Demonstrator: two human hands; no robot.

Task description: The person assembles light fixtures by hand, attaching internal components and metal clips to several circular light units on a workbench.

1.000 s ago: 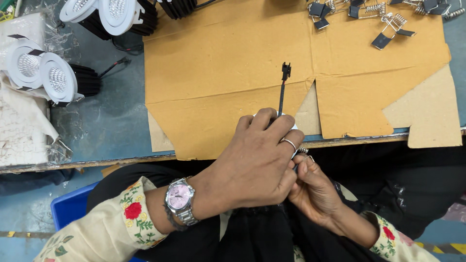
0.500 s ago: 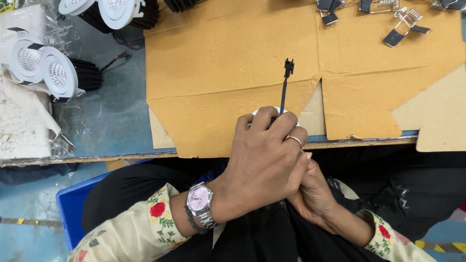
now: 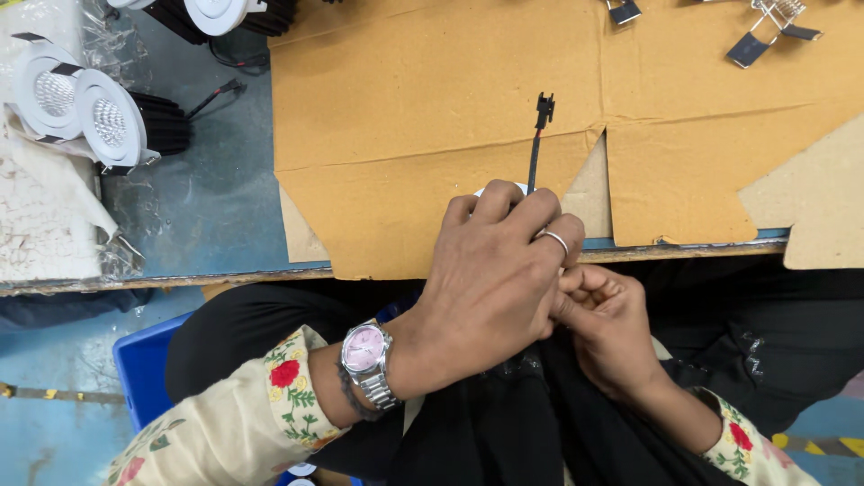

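Note:
My left hand is closed over a small white round light fitting at the bench's front edge; only a sliver of its white rim shows past the fingers. A black cable with a black plug runs up from under that hand across the brown cardboard. My right hand is curled just below and to the right, pressed against the left hand, working on the hidden underside of the fitting. A wristwatch with a pink dial sits on my left wrist.
Several white round downlights with black heat sinks lie at the back left on the blue-grey bench. Metal spring clips are scattered at the back right. A blue bin stands below the bench at the left.
Both hands stay clasped on the fitting; the left hand has shifted slightly and the view has moved a little. The cable still sticks up across the cardboard.

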